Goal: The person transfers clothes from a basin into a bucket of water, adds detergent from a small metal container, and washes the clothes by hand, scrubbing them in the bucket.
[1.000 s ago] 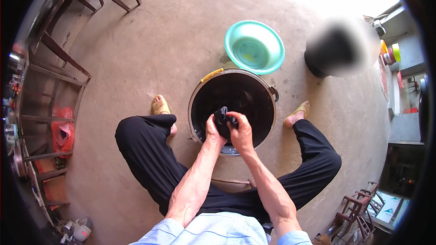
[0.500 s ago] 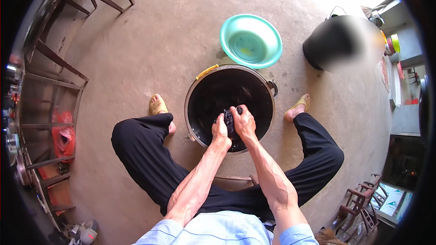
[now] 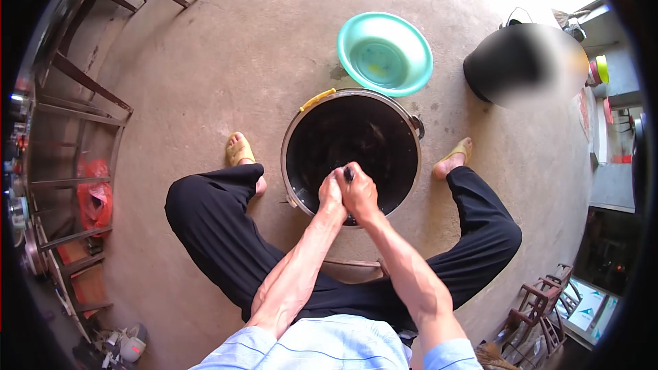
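A wide dark bucket (image 3: 322,144) with a metal rim and a yellow handle grip stands on the floor between the feet. Over its near side my left hand (image 3: 332,193) and my right hand (image 3: 360,194) press together, both closed around a small black cloth (image 3: 348,174). Only a bit of the cloth shows at the top of my fingers; the rest is hidden by them. Just beyond the bucket sits a green basin (image 3: 385,55).
A black bucket (image 3: 500,65), partly blurred, stands at the right. Wooden stools (image 3: 538,301) are at the lower right. At the left, a rack (image 3: 72,181) holds a red plastic bag (image 3: 94,199). Table legs (image 3: 89,82) stand at the upper left.
My hands have come together and closed more tightly around the black cloth, which showed more between them before. The view has shifted slightly.
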The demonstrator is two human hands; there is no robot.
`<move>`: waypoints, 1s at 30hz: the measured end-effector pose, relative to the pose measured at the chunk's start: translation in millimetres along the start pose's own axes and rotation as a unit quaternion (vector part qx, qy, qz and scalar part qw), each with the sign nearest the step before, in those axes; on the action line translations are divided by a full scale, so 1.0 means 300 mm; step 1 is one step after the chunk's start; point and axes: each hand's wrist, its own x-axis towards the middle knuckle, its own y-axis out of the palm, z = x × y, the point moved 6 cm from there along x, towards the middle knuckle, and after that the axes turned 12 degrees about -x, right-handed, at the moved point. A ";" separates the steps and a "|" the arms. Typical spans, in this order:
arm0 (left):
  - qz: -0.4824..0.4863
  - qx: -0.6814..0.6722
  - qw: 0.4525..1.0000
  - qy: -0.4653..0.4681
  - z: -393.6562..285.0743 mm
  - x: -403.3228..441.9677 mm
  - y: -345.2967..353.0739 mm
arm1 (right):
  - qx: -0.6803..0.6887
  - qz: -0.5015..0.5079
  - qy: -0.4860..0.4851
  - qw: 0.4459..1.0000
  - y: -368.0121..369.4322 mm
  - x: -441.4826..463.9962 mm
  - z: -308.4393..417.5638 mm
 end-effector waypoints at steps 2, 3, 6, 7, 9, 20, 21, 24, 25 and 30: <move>-0.096 0.209 0.970 0.077 -0.063 -0.040 0.045 | -0.077 0.017 0.013 0.997 0.016 0.078 -0.056; -0.091 0.256 0.959 0.086 -0.069 -0.009 0.048 | -0.100 0.016 0.015 0.995 0.003 0.105 -0.079; -0.089 0.356 0.922 0.126 -0.112 0.081 0.092 | 0.064 0.124 0.037 0.990 0.087 0.200 -0.254; -0.046 0.396 0.910 0.113 -0.122 0.111 0.110 | 0.099 0.228 0.032 0.968 0.078 0.182 -0.259; -0.078 0.492 0.861 0.105 -0.115 0.134 0.108 | -0.077 0.339 -0.013 0.937 0.111 0.160 -0.257; 0.013 0.824 0.561 0.074 0.055 0.730 -0.264 | -0.269 0.265 -0.044 0.925 0.422 0.253 -0.372; -0.004 0.860 0.509 0.036 0.112 0.990 -0.535 | -0.263 0.380 -0.064 0.884 0.375 0.242 -0.328; -0.123 0.442 0.885 0.085 -0.056 0.361 -0.079 | -0.226 0.275 -0.067 0.932 0.127 0.243 -0.215; -0.130 0.308 0.941 0.056 -0.054 0.295 -0.051 | -0.089 0.150 -0.081 0.981 0.085 0.226 -0.228; 0.101 -0.058 0.974 -0.193 -0.045 0.003 0.195 | 0.095 0.061 -0.168 0.979 -0.102 0.043 0.023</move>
